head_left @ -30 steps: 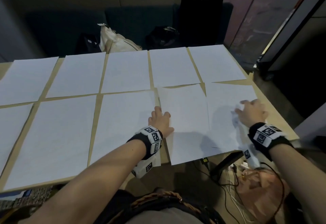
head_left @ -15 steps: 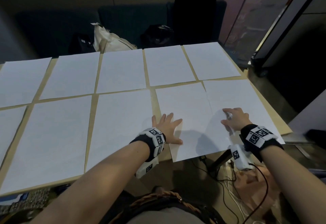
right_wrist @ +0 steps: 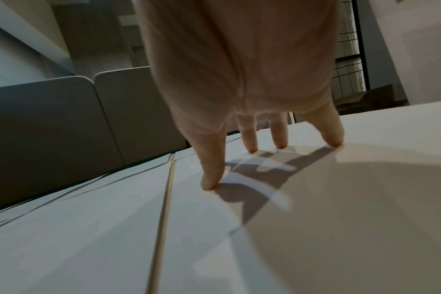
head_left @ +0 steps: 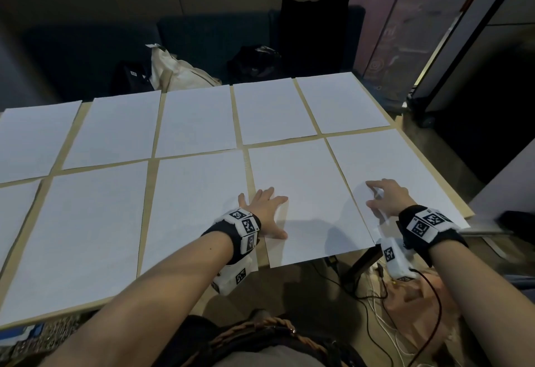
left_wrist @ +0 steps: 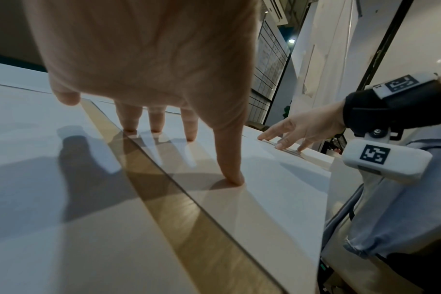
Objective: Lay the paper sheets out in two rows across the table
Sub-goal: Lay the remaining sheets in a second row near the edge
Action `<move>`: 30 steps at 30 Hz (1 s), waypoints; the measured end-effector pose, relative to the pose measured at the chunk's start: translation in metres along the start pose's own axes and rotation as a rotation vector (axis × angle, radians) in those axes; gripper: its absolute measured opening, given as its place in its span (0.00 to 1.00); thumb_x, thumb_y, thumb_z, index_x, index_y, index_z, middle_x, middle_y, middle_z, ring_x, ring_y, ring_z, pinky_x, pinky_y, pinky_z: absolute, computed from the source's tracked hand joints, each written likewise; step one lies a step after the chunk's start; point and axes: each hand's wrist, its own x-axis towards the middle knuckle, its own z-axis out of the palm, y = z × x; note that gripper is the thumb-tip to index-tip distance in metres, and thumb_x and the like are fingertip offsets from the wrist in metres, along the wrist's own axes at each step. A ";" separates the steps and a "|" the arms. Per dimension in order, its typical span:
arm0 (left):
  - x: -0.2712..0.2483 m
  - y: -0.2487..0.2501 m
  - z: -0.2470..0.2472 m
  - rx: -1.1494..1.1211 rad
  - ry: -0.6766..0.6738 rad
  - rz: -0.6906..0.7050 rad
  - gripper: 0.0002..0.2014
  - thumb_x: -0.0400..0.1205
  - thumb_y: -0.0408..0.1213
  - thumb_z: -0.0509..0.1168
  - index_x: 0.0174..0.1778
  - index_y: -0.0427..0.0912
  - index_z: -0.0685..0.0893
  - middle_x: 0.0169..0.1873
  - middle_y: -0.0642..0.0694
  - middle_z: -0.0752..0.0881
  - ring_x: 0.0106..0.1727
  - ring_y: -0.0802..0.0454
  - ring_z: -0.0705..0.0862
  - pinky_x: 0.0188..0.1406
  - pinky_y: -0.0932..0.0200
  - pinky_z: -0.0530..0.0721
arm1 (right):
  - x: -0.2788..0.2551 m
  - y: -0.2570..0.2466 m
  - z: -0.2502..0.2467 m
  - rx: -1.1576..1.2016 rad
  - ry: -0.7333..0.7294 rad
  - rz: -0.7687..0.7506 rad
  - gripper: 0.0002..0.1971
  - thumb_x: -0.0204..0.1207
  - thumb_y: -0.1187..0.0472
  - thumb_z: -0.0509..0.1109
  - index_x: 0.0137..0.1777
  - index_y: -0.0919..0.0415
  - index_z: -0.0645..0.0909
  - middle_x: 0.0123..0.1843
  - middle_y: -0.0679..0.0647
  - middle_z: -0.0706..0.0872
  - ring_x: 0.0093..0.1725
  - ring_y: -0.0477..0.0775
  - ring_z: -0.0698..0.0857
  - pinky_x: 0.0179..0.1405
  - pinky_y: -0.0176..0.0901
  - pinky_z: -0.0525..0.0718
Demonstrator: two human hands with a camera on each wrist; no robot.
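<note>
White paper sheets [head_left: 304, 193] lie flat in two rows, narrowly gapped.

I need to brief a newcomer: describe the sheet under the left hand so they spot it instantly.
Start at the wooden table with its two rows of white sheets. In the near row, take the second sheet from the right. Only it has the left hand spread flat on it, and its near edge overhangs the table.
</note>
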 end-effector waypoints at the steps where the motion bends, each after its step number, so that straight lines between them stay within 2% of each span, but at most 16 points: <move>1: 0.001 0.000 0.000 -0.002 -0.002 -0.002 0.46 0.71 0.57 0.70 0.81 0.58 0.51 0.85 0.47 0.44 0.85 0.46 0.42 0.76 0.29 0.36 | 0.001 0.001 0.001 0.006 -0.002 0.005 0.29 0.75 0.58 0.71 0.76 0.52 0.70 0.81 0.61 0.65 0.81 0.64 0.60 0.79 0.54 0.58; 4: 0.001 0.000 -0.002 -0.008 -0.001 -0.004 0.46 0.70 0.56 0.71 0.81 0.58 0.52 0.85 0.47 0.45 0.85 0.47 0.42 0.76 0.30 0.37 | 0.002 0.001 0.001 0.026 -0.002 0.009 0.29 0.75 0.59 0.71 0.77 0.52 0.70 0.82 0.61 0.62 0.82 0.65 0.58 0.79 0.54 0.58; 14: 0.001 -0.001 -0.003 -0.027 -0.011 0.000 0.47 0.70 0.55 0.72 0.81 0.58 0.52 0.85 0.46 0.45 0.85 0.46 0.42 0.76 0.29 0.37 | 0.002 -0.002 -0.001 0.035 -0.001 0.019 0.29 0.75 0.59 0.71 0.76 0.52 0.70 0.82 0.60 0.63 0.82 0.65 0.59 0.79 0.51 0.58; 30: 0.001 -0.004 -0.001 -0.057 -0.014 -0.006 0.47 0.70 0.54 0.72 0.81 0.58 0.52 0.85 0.46 0.43 0.85 0.46 0.40 0.77 0.30 0.36 | -0.007 -0.012 -0.005 0.121 0.014 0.050 0.28 0.75 0.63 0.71 0.76 0.55 0.72 0.81 0.62 0.63 0.81 0.68 0.58 0.78 0.56 0.60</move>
